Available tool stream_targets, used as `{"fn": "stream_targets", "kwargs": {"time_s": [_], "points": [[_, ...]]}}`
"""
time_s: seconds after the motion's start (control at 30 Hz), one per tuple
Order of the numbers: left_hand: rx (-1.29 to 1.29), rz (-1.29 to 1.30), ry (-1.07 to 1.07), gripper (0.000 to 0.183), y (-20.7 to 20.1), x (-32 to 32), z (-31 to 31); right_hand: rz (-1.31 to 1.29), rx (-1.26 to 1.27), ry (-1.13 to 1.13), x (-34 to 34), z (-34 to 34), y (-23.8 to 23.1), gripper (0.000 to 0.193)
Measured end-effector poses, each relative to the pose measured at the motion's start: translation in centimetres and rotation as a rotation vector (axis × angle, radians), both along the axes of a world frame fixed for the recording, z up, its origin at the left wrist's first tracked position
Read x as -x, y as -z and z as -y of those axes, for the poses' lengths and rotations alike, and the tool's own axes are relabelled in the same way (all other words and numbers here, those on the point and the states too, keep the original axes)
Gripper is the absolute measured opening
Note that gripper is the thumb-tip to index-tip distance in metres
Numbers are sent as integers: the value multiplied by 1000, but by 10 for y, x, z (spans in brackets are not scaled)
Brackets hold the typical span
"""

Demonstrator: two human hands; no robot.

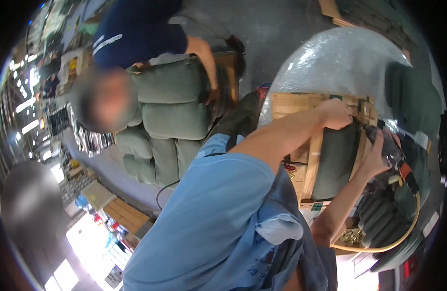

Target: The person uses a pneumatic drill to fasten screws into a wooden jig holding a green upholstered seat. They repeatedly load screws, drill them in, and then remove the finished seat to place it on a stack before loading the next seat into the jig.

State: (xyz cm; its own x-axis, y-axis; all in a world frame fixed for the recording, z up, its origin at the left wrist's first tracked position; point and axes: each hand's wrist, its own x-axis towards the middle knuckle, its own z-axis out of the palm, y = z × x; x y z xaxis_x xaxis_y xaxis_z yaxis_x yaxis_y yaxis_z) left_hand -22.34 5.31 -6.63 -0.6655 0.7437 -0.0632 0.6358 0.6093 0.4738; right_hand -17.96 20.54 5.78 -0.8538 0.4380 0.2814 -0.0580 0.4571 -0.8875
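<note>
In front of me lies a wooden furniture frame (308, 179) with a dark green upholstered panel (335, 160) between its bars. My left hand (337, 114) is closed at the frame's far end, near the panel's top edge; what its fingers hold is hidden. My right hand (376, 155) is wrapped round a dark air tool (392, 150). A yellow hose (413, 223) runs from the tool's orange-and-black end. The tool's front end is close to the frame's right side, a short way from my left hand. Whether it touches the wood I cannot tell.
Left of me a co-worker in a dark shirt (141, 34) leans over a green padded seat (175, 97). Shiny plastic film (340, 58) lies beyond the frame. Green upholstered pieces (412, 102) stand at right. Small brass-coloured fasteners (352, 236) sit near my right forearm; a red-handled tool (289, 168) rests by the frame.
</note>
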Motion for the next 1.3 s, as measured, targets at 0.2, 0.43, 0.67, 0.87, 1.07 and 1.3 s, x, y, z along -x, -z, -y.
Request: {"fn": "stream_targets", "kwargs": {"time_s": [0.2,0.43,0.67,0.87,1.07,1.3], "points": [[-52,-25,-26,23,11,-2,0,-5,72,20,1,4,1,40],[-37,-13,-20,25,2,8,8,-40,119,12,9,6,4,40],[-63,-21,-25,25,8,6,8,-15,113,59,9,4,3,38],[-70,-29,-31,25,10,6,7,-38,119,71,8,3,5,37],[-75,-28,-43,25,11,4,5,-19,111,72,8,1,4,34],[-85,-16,-45,25,20,6,2,-23,129,137,14,4,8,33]]}}
